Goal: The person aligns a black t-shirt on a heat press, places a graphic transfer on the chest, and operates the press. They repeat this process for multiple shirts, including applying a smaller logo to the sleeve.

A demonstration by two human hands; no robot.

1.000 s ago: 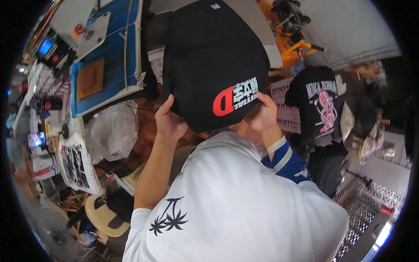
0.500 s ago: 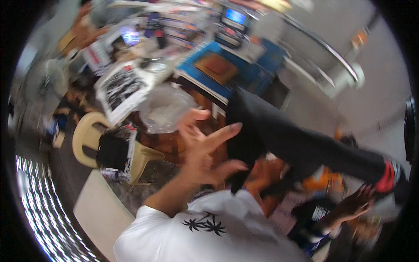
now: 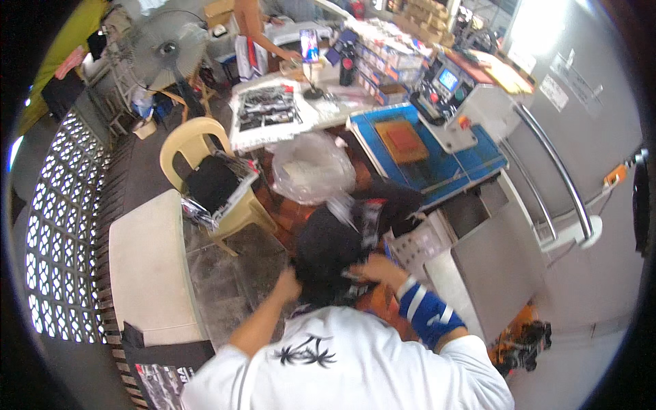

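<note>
A bunched black garment (image 3: 328, 249) hangs in front of my white shirt, with pale and reddish printed patches toward its right part. My left hand (image 3: 290, 283) is closed at its left edge; the fingers are partly hidden by the cloth. On the other side, my right hand (image 3: 377, 269) grips the same cloth near a light-coloured patch. A blue and white band (image 3: 428, 311) wraps my right forearm. Just beyond the garment stands a heat press, its blue bed (image 3: 451, 160) carrying a brown-orange square sheet (image 3: 402, 141).
A cream plastic chair (image 3: 198, 133) holds black printed cloth. Behind it, a table bears a printed sheet (image 3: 268, 113), with a clear plastic bag (image 3: 311, 167) beside it. A pale padded board (image 3: 152, 266) lies left. Farther back are a fan (image 3: 167, 49) and another person's arm (image 3: 256, 31).
The black cloth, stretched out to the right before, is now gathered in front of me. My left hand, spread before, has come down and closed on it. The view has turned.
</note>
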